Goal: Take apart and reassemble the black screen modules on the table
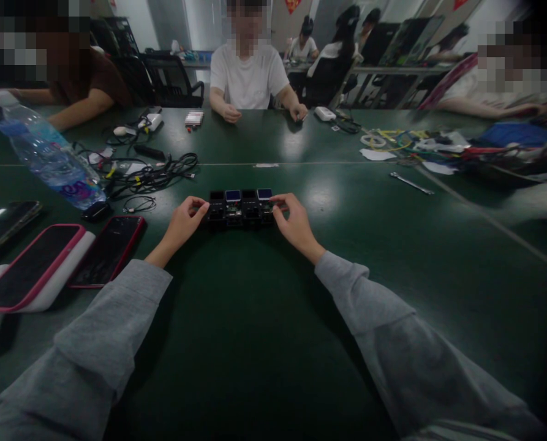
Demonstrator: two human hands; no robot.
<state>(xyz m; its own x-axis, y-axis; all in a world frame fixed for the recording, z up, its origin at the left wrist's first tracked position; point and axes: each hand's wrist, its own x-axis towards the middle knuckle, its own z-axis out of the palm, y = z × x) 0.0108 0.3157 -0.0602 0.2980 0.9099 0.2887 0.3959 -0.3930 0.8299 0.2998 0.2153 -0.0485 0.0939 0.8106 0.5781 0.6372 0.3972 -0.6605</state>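
Observation:
A row of small dark electronic modules (241, 207) lies on the green table (255, 343) in front of me. Two of them show green circuitry and bluish screens along their far edge. My left hand (187, 219) pinches the left end of the row between thumb and fingers. At the opposite end, my right hand (293, 219) has its thumb and index finger closed on the rightmost module. Both hands wear grey sleeves down to the wrist.
On the left are phones (110, 251), water bottles (55, 159) and coiled black cables (158, 171). A wrench (411, 183) and tangled wires (438, 144) lie to the right. Across the table sits a person in a white shirt (250, 76); others sit around.

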